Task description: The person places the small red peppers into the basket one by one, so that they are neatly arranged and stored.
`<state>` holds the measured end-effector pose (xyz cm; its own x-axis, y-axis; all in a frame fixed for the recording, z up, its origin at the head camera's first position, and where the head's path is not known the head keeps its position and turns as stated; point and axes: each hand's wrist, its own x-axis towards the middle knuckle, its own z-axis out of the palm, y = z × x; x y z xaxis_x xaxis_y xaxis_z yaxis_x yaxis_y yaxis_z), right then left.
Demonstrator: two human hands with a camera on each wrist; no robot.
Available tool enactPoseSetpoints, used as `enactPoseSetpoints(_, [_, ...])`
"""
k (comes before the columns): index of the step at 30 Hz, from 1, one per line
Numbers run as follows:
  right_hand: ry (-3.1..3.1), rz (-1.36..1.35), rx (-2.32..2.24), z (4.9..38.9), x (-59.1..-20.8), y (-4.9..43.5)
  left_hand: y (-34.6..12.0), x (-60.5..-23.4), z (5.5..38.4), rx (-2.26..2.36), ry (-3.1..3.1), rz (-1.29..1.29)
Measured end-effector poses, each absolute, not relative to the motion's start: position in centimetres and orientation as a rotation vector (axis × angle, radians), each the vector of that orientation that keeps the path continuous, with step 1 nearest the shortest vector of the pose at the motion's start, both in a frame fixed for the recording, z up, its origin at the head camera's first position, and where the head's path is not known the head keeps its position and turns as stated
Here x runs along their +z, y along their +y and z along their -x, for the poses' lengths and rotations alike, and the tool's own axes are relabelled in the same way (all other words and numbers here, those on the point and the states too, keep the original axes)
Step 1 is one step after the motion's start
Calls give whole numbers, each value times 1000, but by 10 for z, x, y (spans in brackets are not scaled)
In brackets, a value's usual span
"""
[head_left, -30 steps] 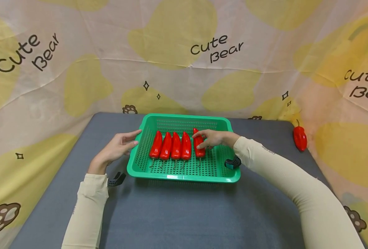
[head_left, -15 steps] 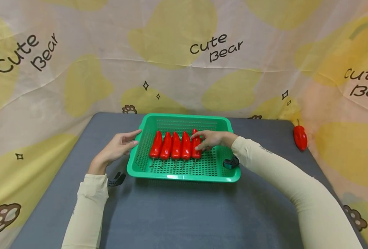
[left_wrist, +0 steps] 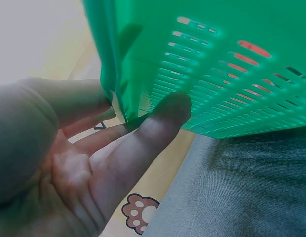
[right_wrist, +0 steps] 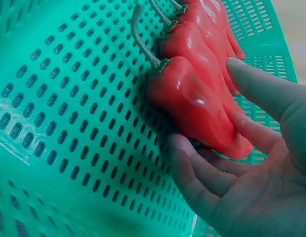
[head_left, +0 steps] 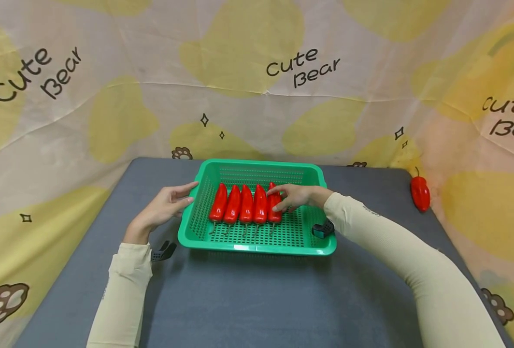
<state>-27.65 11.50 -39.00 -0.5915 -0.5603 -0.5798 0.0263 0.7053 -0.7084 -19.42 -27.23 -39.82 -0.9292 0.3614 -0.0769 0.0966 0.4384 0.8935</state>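
Observation:
Several glossy red peppers (head_left: 246,205) lie side by side in a green perforated basket (head_left: 257,249), stems toward the person. My right hand (head_left: 295,195) is inside the basket at the rightmost pepper (head_left: 274,212). In the right wrist view its fingers (right_wrist: 202,180) lie along that pepper's side and near its tip, with one digit extended over the row. My left hand (head_left: 165,205) grips the basket's left rim. From the left wrist view, a digit lies along the outer wall (left_wrist: 143,49) and other fingers are partly hidden by the rim.
One more red pepper (head_left: 420,193) lies at the table's far right edge. The basket stands toward the back of the grey table (head_left: 257,299). Behind and beside it hangs a printed cloth (head_left: 239,63). A dark strap (head_left: 323,229) hangs from the right wrist.
The rightmost pepper has shifted left with my right hand, closing the gap to its neighbour. Over the last half second both hands stay nearly still. My left hand keeps its place at the rim.

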Motion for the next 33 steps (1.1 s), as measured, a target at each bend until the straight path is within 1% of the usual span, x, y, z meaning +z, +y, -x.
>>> enactPoseSetpoints(25, [2041, 392, -850, 277, -390, 116, -272, -400, 196, 1503, 2423, -405])
enactPoseSetpoints(33, [2033, 385, -853, 278, -382, 119, -273, -398, 195, 1478, 2444, -403])
